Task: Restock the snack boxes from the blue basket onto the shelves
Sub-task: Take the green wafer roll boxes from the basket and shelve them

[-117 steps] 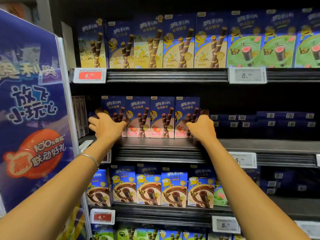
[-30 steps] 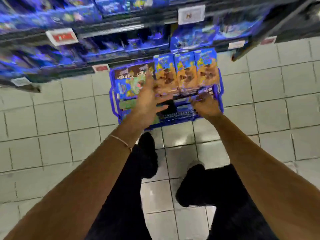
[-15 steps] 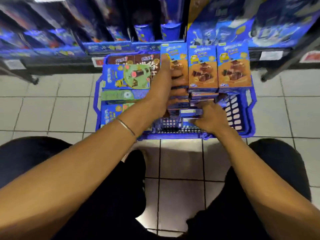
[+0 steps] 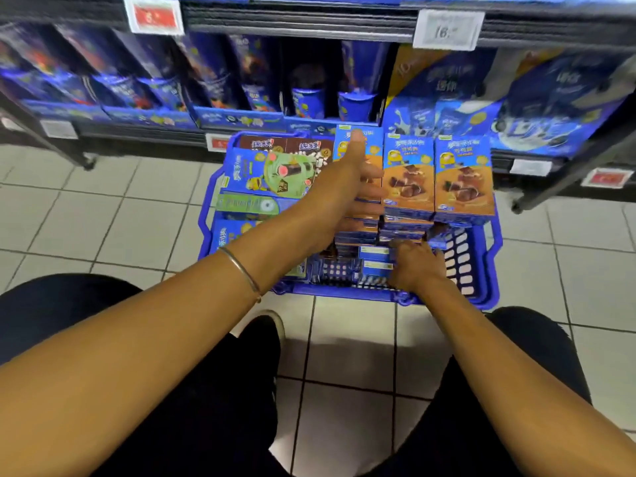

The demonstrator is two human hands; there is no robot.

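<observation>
The far half of the blue basket (image 4: 347, 293) is filled by three stacks of orange boxes (image 4: 407, 180), its left side by green boxes (image 4: 272, 173). Only a near strip is left open from above, partly taken by the right hand (image 4: 414, 266). Behind, passage is blocked by the loaded bottom shelf (image 4: 137, 132).

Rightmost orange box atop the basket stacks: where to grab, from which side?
Probably its near short end, from the person's side: the rightmost orange box lies flat, face up, topping its stack, one long edge tight against the middle orange box, near edge exposed. Thumb on top, fingers under.
</observation>
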